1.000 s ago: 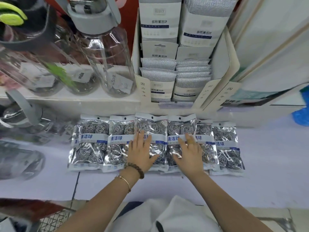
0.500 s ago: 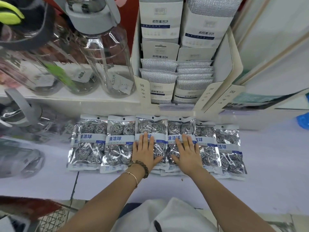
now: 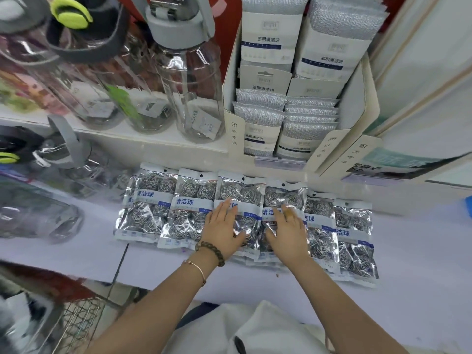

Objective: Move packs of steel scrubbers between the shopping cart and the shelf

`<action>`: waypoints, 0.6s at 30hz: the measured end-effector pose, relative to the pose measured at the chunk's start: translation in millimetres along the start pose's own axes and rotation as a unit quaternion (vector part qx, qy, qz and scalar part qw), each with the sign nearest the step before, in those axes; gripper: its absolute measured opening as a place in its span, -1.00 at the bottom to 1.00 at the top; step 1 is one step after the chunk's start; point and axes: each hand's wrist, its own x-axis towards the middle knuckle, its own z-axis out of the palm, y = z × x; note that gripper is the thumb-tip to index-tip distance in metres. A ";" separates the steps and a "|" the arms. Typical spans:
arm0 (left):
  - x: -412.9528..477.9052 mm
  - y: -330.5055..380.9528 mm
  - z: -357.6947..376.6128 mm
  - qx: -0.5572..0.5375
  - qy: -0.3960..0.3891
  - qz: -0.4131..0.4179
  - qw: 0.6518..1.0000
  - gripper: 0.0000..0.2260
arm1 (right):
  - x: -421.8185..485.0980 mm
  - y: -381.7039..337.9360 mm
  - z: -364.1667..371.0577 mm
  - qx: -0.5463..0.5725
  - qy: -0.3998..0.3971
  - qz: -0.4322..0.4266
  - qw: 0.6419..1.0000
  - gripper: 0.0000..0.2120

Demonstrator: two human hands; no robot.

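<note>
Packs: six packs [image 3: 194, 205] lie flat in a row on the shelf [image 3: 421, 251], side by side and edges overlapping. More seem to sit under the middle ones.
Done: it looks like a good part of the job is done, if the packs were going onto the shelf.
Left to do: I cannot tell how many packs are left to move.
Cart [image 3: 79, 323]: down and left of the packs, only a wire corner shows. It is too blurry to see what is inside.
Bottles [image 3: 189, 80]: big clear ones, up and left of the packs, one shelf higher.
Left hand [image 3: 224, 228]: on the third pack from the left. The fingers are straight and spread flat. It holds nothing, it just presses down.
Right hand [image 3: 288, 233]: on the fourth pack, just beside the left hand. The fingers are flat too and grip nothing.
Box [image 3: 357, 103]: right above the packs, full of grey cloths.
In the way: nothing sits on top of the packs but the hands. The packs look shiny and may slide.
</note>
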 end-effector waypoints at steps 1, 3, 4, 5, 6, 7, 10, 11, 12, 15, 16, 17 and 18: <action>-4.7 0.5 -3.9 -0.024 0.013 -0.015 1.000 -0.40 | -0.3 -2.3 -1.5 0.013 0.006 -0.009 1.000 -0.45; -15.2 -0.1 -10.8 -0.065 0.032 -0.048 0.996 -0.43 | -0.7 -9.7 -5.0 0.038 0.008 -0.027 0.999 -0.47; -20.9 -1.7 -13.8 -0.085 0.042 -0.062 0.994 -0.44 | -1.1 -14.3 -6.8 0.050 0.008 -0.040 0.998 -0.47; -26.6 -3.9 -15.9 -0.107 0.057 -0.075 0.990 -0.46 | -0.9 -19.7 -8.6 0.062 0.011 -0.056 0.996 -0.48; -32.7 -6.7 -17.8 -0.129 0.076 -0.088 0.985 -0.48 | -0.7 -25.6 -10.5 0.075 0.018 -0.075 0.994 -0.49; -39.1 -9.3 -19.7 -0.149 0.097 -0.099 0.979 -0.49 | -0.3 -31.9 -11.8 0.085 0.026 -0.095 0.991 -0.50; -60.0 -17.9 -25.4 -0.182 0.153 -0.132 0.962 -0.52 | 1.5 -53.5 -14.2 0.097 0.016 -0.151 0.984 -0.49; -67.5 -20.1 -28.2 -0.191 0.170 -0.141 0.956 -0.53 | 2.7 -60.2 -13.5 0.095 0.007 -0.171 0.981 -0.47; -74.9 -22.3 -31.6 -0.202 0.186 -0.152 0.949 -0.53 | 3.4 -67.2 -12.8 0.087 -0.002 -0.191 0.978 -0.46; -96.6 -33.0 -37.1 -0.218 0.219 -0.192 0.931 -0.54 | 3.7 -87.6 -7.5 0.083 -0.036 -0.230 0.969 -0.44; -106.0 -38.5 -37.9 -0.221 0.227 -0.213 0.924 -0.54 | 1.7 -96.8 -5.0 0.086 -0.050 -0.246 0.964 -0.45; -113.4 -42.7 -38.5 -0.226 0.233 -0.227 0.918 -0.54 | -0.2 -103.8 -2.9 0.088 -0.063 -0.257 0.960 -0.46; -120.1 -46.9 -39.4 -0.230 0.242 -0.238 0.912 -0.53 | -2.5 -111.3 -2.2 0.087 -0.074 -0.268 0.957 -0.47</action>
